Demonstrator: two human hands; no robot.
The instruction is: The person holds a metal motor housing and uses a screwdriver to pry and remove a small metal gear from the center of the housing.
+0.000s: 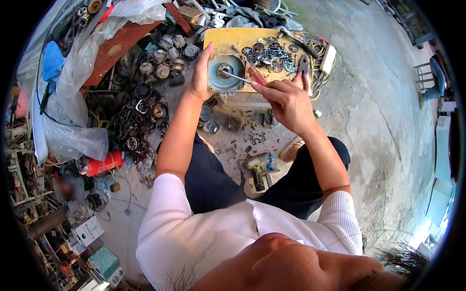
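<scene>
My left hand (200,77) grips the left side of a square metal motor end cover (226,83) with a round, bluish-grey hollow, resting at the near left of a yellow wooden board (221,38). In my right hand (287,103) is a thin metal-shafted screwdriver (239,77). Its tip is at the hub in the middle of the cover, and my fingers hide its handle. Just beyond, another tool with a red handle (256,73) lies slanting on the board.
Several gears and small metal parts (272,54) cover the board, with a ratchet wrench (298,42) and pliers (304,68) at the right. A white power strip (328,59) adjoins coiled cable. A cordless drill (256,169) sits between my legs. Motor parts (162,56) heap up at left.
</scene>
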